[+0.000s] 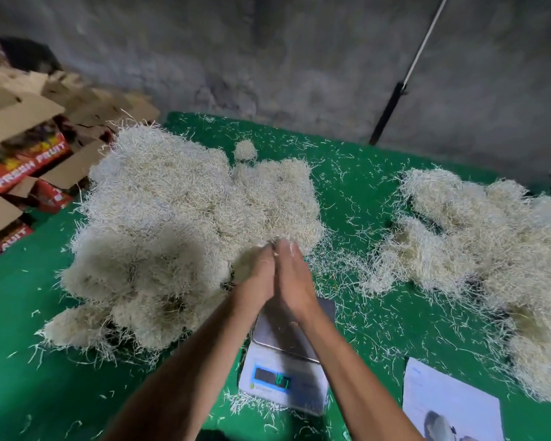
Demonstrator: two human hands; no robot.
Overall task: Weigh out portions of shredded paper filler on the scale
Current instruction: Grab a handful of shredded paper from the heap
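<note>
Left hand (257, 281) and right hand (295, 278) press flat together, fingertips touching the fluffy shredded-paper heap (178, 224).

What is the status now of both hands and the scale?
Left hand and right hand pressed together, fingers straight, at big pale shredded-paper heap. White digital scale platform bare. Nothing in the way.

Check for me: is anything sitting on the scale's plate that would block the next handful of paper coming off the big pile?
Nothing visible does. The scale plate looks bare where it shows; the wrists hide part of it. Both hands, left hand and right hand, are pressed together at the big pile just beyond the scale.
</note>
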